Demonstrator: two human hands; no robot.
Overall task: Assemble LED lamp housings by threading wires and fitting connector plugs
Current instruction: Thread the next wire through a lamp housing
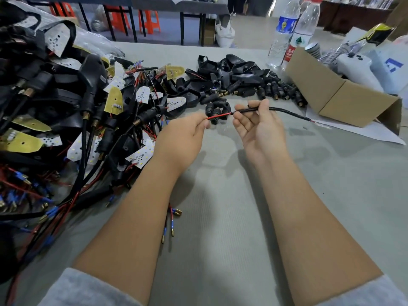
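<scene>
left hand [183, 133]: pinches the red end of the wire [218, 116] at its fingertips
right hand [257, 124]: fingers loosely curled, thumb and forefinger hold the black cable [284, 111] above the table [220, 195]
plug: none on this cable yet, probably; the end is partly hidden
done: heap of wired housings [66, 120] at left
left: loose connector plugs [276, 89] and empty housings behind

black sheathed cable [284, 110], red wire end [218, 116] exposed
</scene>
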